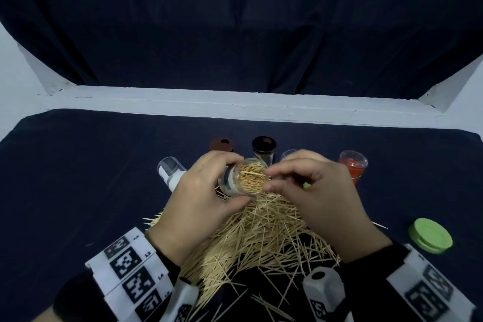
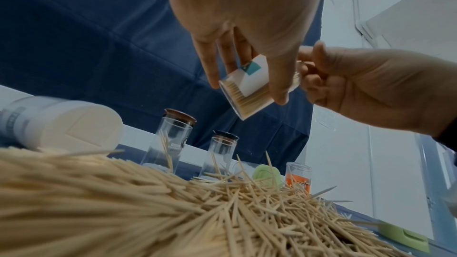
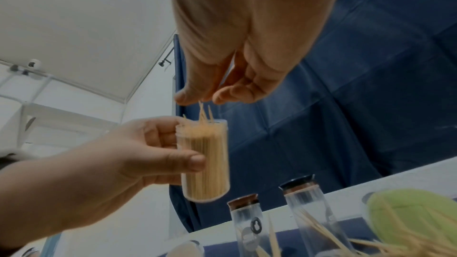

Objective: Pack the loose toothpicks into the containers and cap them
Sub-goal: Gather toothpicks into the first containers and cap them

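Toothpicks [image 1: 261, 232] lie in a loose, tangled heap on the dark cloth [image 1: 78, 178] nearest the person, under and between both wrists. Above the heap, the left hand [image 1: 198, 196] grips a small clear container [image 1: 243, 178], thumb and fingers curled round its labelled wall, mouth tilted toward the right hand [image 1: 318, 191]. It looks packed nearly full, with a few sticks standing proud of the rim. The right hand's thumb and fingertips are drawn close together at that mouth; whether they pinch a stick I cannot tell, though in the right wrist view they hover just over the proud ends.

A green cap [image 1: 431, 235] lies to the right of the heap. Beyond the hands a white-capped container [image 1: 170, 171] lies on its side, and two clear containers with dark lids [image 1: 264, 150] and an orange-filled one [image 1: 352, 165] stand behind.

The sticks are likely light, stiff, brittle and sharp-tipped: better gathered as an aligned bundle by the middle than singly. The smooth plastic container is probably slippery, so hold round its wall
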